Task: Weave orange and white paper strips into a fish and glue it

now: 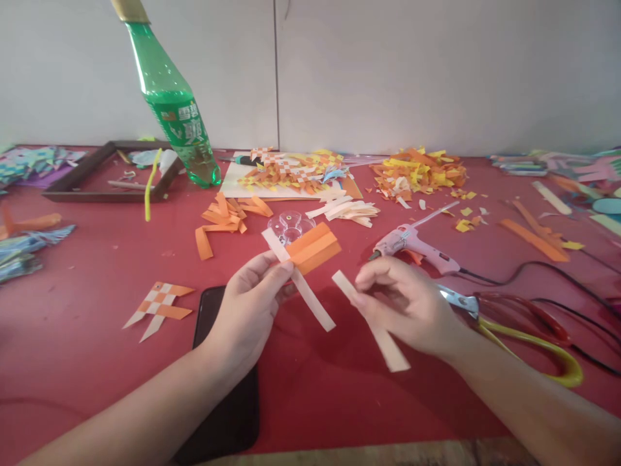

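My left hand (259, 285) pinches orange paper strips (315, 248) together with a white paper strip (314, 302) that crosses them at an angle. To its right, my right hand (402, 298) grips another white paper strip (391, 349) between thumb and fingers. The two hands are apart, above the red table. A woven orange-and-white paper fish (159, 303) lies left of my left hand. Just beyond my hands are a pile of white strips (347, 208), folded orange strips (228, 217) and a clear plastic dish (284, 225) with small bits in it.
A pink glue gun (422, 249) and scissors with red and yellow handles (533, 343) lie on the right, cables nearby. A black phone (233, 414) lies under my left forearm. A green bottle (179, 123), a dark frame (63, 193) and paper scraps (420, 171) stand or lie further back.
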Action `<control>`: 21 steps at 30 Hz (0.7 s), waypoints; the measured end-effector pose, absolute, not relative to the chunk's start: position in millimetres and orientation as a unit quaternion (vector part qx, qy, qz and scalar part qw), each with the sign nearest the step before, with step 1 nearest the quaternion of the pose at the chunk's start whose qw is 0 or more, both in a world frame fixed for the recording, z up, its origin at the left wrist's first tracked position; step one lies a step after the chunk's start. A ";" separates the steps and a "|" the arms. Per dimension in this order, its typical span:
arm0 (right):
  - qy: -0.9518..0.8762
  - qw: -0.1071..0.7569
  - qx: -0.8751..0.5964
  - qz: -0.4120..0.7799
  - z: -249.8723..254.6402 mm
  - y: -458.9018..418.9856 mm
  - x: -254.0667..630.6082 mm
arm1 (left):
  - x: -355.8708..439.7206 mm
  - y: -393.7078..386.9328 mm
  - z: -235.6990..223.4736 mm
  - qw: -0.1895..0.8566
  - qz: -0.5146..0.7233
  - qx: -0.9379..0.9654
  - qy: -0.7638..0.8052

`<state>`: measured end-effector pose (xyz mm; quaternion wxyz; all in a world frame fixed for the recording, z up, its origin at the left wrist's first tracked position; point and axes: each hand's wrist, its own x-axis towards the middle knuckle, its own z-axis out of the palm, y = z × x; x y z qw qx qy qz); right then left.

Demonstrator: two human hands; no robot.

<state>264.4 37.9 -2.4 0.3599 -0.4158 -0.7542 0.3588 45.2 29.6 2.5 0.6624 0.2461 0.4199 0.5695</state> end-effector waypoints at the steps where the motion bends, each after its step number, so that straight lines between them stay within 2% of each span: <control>1: -0.793 0.341 -0.404 0.303 -2.2 37.3 264.7 | 44.6 29.8 3.9 0.647 0.588 0.241 0.421; 4: -0.866 0.272 -0.375 0.190 -1.9 37.6 264.4 | 42.1 30.1 6.5 0.632 0.603 0.238 0.425; 7: -0.852 0.300 -0.392 0.173 -2.1 38.8 264.0 | 41.0 27.7 5.1 0.644 0.570 0.257 0.441; 11: -0.729 0.408 -0.434 0.337 -1.9 37.0 264.2 | 43.4 20.9 1.0 0.666 0.449 0.376 0.461; 15: -0.656 0.353 -0.396 0.537 0.5 30.6 258.3 | 46.6 15.6 0.5 0.635 0.389 0.509 0.432; 17: -0.644 0.331 -0.381 0.575 1.7 26.8 252.8 | 46.9 15.1 1.2 0.619 0.378 0.540 0.426; 21: -0.641 0.337 -0.384 0.573 2.5 23.0 245.1 | 44.9 17.5 1.4 0.607 0.388 0.533 0.444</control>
